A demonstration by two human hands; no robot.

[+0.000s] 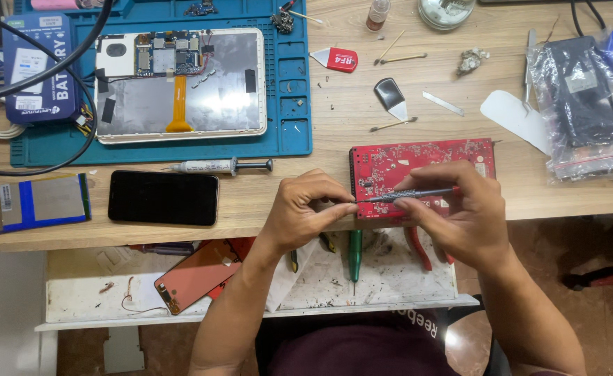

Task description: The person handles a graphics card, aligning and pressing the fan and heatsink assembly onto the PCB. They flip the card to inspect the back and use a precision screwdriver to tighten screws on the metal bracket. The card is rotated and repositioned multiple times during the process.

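The right hand (460,209) is closed around a slim grey screwdriver (411,196), held nearly level with its tip pointing toward the left hand (306,209). The left hand is closed in a pinch at that tip, thumb and forefinger pressed together; whatever sits between them is too small to make out. Both hands rest at the near edge of a red circuit board (418,163), which lies flat on the wooden table (362,104) just beyond the knuckles. The right hand covers the board's near right part, so that part cannot be checked.

Left of the left hand lies a black phone (163,198), face dark, and just beyond it a syringe (216,166). Further beyond, on a blue mat (296,83), lies an opened tablet (180,83) with its inner parts exposed. Well beyond the right hand, a clear bag (585,104) holds a dark object that cannot be identified through the plastic; the frame edge cuts off its right side.

Below the hands, an open drawer (251,306) holds an orange phone panel (195,275) and a green-handled tool (355,254), both partly hidden by the forearms.
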